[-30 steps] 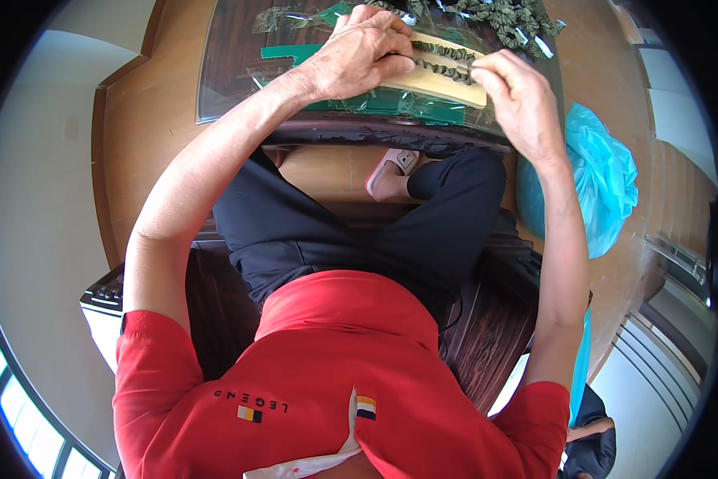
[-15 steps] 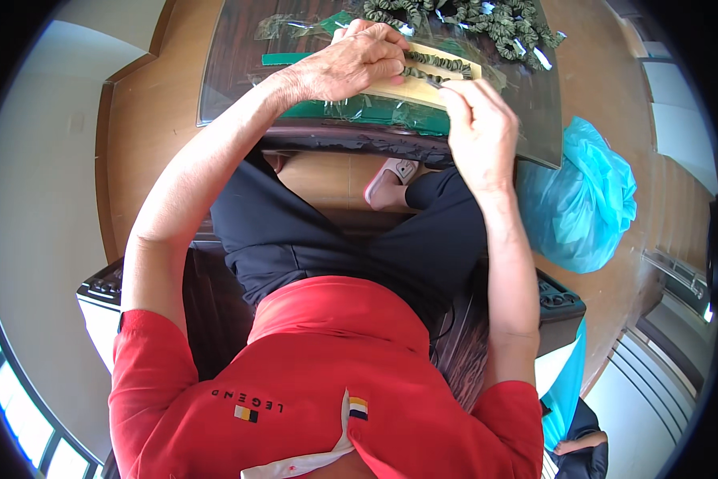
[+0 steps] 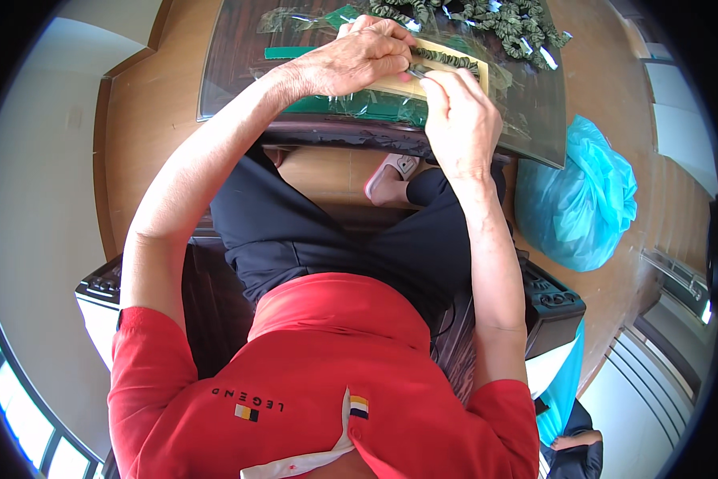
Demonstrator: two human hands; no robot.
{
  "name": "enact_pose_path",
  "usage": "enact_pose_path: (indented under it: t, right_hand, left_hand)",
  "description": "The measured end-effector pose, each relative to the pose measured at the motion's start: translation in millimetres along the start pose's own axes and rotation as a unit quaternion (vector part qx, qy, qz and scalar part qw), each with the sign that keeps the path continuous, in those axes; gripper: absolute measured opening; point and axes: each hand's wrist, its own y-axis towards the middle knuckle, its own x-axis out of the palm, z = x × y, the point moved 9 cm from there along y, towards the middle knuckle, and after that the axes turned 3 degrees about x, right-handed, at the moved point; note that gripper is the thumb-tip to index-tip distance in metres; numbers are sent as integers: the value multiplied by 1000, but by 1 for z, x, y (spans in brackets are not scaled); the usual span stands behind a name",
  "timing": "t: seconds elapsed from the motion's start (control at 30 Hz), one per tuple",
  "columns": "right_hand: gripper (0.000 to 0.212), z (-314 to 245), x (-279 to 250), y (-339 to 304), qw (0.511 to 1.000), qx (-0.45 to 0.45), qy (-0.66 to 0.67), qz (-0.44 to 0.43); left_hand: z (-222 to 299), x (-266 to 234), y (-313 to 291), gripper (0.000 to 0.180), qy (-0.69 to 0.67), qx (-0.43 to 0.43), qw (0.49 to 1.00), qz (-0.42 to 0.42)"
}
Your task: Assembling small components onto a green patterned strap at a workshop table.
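Observation:
My left hand (image 3: 359, 57) lies palm down on a pale yellow card (image 3: 454, 70) that rests on a glass-topped table (image 3: 231, 72). Its fingers press a dark green braided cord (image 3: 453, 57) laid along the card. My right hand (image 3: 458, 120) sits just below the card, with thumb and forefinger pinched on a small metal piece (image 3: 417, 73) at the cord's near end. A clear plastic sleeve (image 3: 359, 100) over green sheets lies under both hands.
A heap of several green braided cords (image 3: 502, 17) lies at the table's far edge. A blue plastic bag (image 3: 578, 195) stands on the wooden floor to the right. My slippered foot (image 3: 391, 176) shows under the table. Another person's foot (image 3: 574, 441) is at the lower right.
My right hand has moved left from the card's right end to meet my left hand at the cord. My left hand has stayed on the card.

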Motion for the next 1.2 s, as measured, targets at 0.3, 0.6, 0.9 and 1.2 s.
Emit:
enact_pose_path:
  t: [0.3,0.6,0.9,1.2]
  right_hand:
    - [8,7,-7,5,996,-15,-52,-66]
    - [10,74,-74,23,995,48,-83,11]
    - [11,143,-61,6,946,50,-314,58]
    - [10,8,-32,34,989,-136,-46,26]
  left_hand:
    - [2,-1,-1,24,15,42,998,48]
    - [51,-18,-15,15,136,83,980,117]
    - [47,-9,-12,11,123,58,980,148]
    - [33,-12,-22,10,46,58,987,146]
